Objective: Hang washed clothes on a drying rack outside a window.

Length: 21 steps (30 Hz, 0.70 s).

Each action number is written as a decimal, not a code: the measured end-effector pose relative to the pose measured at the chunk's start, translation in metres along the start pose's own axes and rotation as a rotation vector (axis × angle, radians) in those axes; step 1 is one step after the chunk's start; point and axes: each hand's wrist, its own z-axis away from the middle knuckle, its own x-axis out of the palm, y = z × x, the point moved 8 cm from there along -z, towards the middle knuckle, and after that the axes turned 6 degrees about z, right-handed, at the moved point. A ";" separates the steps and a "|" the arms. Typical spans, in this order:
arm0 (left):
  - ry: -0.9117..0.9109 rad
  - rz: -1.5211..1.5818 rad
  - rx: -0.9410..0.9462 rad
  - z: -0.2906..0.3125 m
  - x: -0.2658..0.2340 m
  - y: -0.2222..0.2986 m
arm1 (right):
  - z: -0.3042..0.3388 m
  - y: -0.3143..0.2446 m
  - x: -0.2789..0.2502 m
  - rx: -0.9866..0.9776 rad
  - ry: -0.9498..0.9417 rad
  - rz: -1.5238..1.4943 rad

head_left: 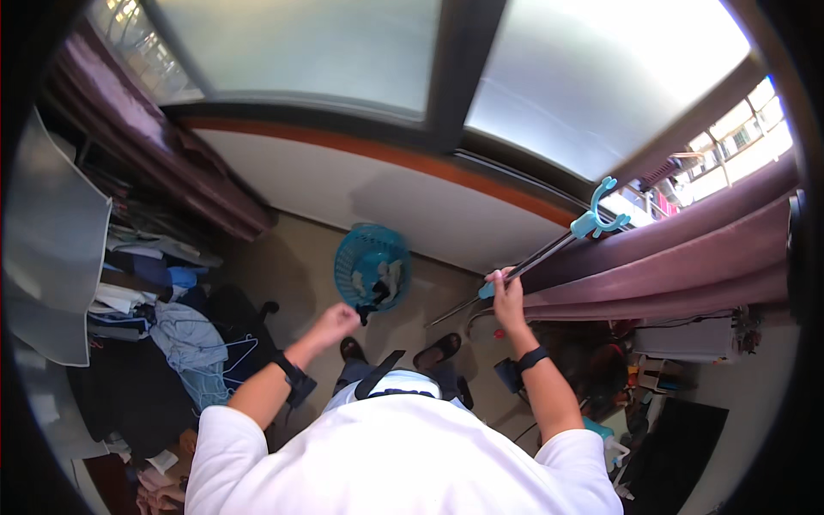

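Frosted window panes fill the upper field, with a dark frame between them and a mauve curtain drawn along the right wall; the floor below is pale tile. From my remote station I log the worked item as the clothes pole: a thin metal shaft with a teal forked hook at its far end, slanting from the floor up toward the curtain. My right hand is wrapped around the shaft at a teal grip sleeve, low on its length; the fingers are closed firmly on it. I judge the pole light and rigid, though top-heavy in leverage (the hook end sits far from the grip); the bare metal would likely be slick, so the sleeve is the proper holding point, and a second grip lower down would steady any swing. My left hand is curled into a loose fist, holding nothing that I can make out, just in front of a teal laundry basket with a few garments inside. Farther left, clothes on hangers are heaped against the wall; clutter sits lower right.
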 end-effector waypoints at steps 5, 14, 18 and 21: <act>-0.054 -0.040 -0.027 0.091 -0.006 -0.120 | -0.044 0.073 0.039 0.068 -0.023 0.336; 0.186 0.090 -0.246 0.141 -0.076 -0.200 | -0.102 0.165 0.108 0.519 0.052 0.179; 0.259 0.091 -0.307 0.148 -0.084 -0.274 | -0.110 0.196 0.115 0.496 -0.034 0.128; 0.297 -0.070 -0.389 0.146 -0.089 -0.284 | -0.090 0.190 0.119 0.298 0.033 0.294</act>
